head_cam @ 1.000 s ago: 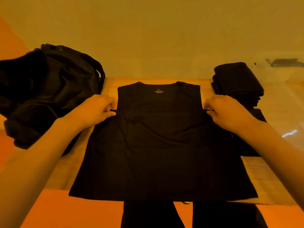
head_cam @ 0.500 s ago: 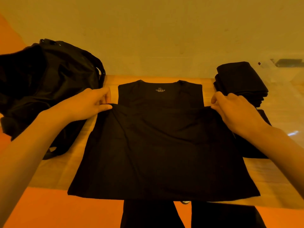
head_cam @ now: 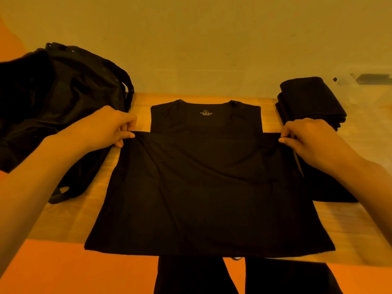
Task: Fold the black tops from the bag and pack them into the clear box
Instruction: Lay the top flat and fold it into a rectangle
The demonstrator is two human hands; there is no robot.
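A black sleeveless top [head_cam: 207, 187] lies spread on the wooden table [head_cam: 70, 217], its neck and size label toward the wall. My left hand [head_cam: 106, 128] pinches the top's left edge below the armhole. My right hand [head_cam: 311, 141] pinches the right edge at the same height. The cloth between them is lifted into a straight ridge across the chest. A black bag [head_cam: 63, 98] slumps at the left. A stack of folded black tops [head_cam: 309, 100] sits at the back right. The clear box [head_cam: 364, 115] is faintly visible at the far right.
A plain wall runs close behind the table. More black cloth [head_cam: 331, 187] lies under my right forearm. A bag strap [head_cam: 63, 194] trails over the table on the left. Dark trouser legs [head_cam: 191, 274] show below the front edge, above an orange floor.
Both hands have taken hold of the top's side edges and raised them, pulling the cloth outward and up into a taut fold line. The lower half now looks wider and lifted.
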